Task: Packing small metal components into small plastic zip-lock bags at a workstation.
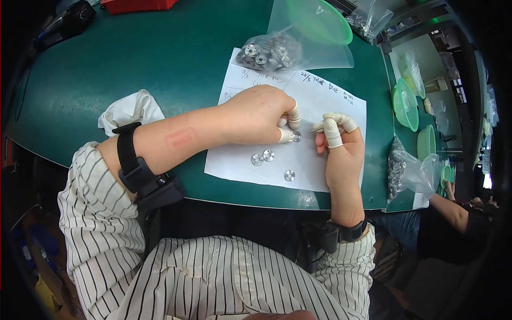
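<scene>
The left hand's [256,114] grip is narrow, at a disc [297,137] over the paper [226,162]; whether it is pinched, I cannot tell. The right hand's [344,152] grip, also narrow, hides any contents. Holding discs by the rim, low down, should prevent drops. A loose disc [289,175] lies nearest; two discs [269,155] sit farther left, best left undisturbed. Beyond is a bag of discs [272,52] on the tabletop [176,58].

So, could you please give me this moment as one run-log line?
left hand: at metal disc | right hand: curled, hold unclear | three loose discs: on paper | bag of metal parts: beyond left hand
</scene>
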`<state>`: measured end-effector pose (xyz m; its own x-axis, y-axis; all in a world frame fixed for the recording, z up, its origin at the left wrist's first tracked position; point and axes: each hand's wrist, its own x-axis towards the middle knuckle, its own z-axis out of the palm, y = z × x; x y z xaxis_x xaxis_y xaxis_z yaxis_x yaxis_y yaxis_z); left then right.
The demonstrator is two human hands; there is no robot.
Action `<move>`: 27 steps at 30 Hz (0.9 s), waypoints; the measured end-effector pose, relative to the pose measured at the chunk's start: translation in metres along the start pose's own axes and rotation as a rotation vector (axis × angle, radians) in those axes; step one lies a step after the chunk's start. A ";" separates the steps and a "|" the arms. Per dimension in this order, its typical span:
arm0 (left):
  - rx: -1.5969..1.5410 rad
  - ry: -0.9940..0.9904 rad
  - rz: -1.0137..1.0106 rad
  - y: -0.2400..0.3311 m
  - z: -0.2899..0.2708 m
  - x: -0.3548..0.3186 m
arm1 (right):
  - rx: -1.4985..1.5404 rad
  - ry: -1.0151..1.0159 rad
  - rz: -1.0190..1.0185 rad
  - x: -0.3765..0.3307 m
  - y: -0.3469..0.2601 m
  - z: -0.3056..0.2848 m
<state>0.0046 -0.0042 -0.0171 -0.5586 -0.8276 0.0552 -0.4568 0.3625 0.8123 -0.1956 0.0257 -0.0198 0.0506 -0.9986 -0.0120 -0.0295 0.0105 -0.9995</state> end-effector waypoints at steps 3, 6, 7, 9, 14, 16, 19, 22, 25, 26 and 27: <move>0.052 0.037 0.031 0.004 0.000 0.000 | -0.184 -0.045 -0.094 -0.002 0.005 0.004; 0.076 -0.001 -0.002 0.008 0.000 0.001 | -0.264 -0.072 -0.137 -0.003 0.008 0.004; 0.084 -0.021 -0.012 0.009 0.001 0.003 | -0.263 -0.076 -0.133 -0.004 0.009 0.001; 0.064 -0.032 -0.011 0.009 0.001 0.004 | -0.258 -0.067 -0.131 -0.004 0.009 -0.001; -0.011 -0.016 -0.030 0.005 0.003 0.002 | -0.366 -0.095 -0.200 -0.002 0.011 0.002; -0.024 -0.007 -0.037 0.004 0.005 0.003 | -0.394 -0.111 -0.207 -0.002 0.010 0.004; -0.045 -0.007 -0.077 0.006 0.004 0.004 | -0.420 -0.086 -0.211 0.000 0.010 0.005; -0.037 -0.047 -0.119 0.008 0.000 0.005 | -0.526 -0.094 -0.332 0.000 0.009 0.007; -0.058 -0.062 -0.147 0.006 -0.002 0.004 | -0.707 -0.133 -0.577 0.000 0.005 0.009; -0.086 -0.057 -0.148 0.004 -0.002 0.004 | -0.696 -0.133 -0.546 0.000 0.004 0.010; -0.114 -0.051 -0.149 0.004 -0.001 0.004 | -0.687 -0.132 -0.515 0.001 0.002 0.010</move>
<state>0.0016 -0.0067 -0.0129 -0.5266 -0.8445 -0.0975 -0.4568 0.1844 0.8702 -0.1853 0.0252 -0.0226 0.3376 -0.8560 0.3915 -0.5650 -0.5169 -0.6431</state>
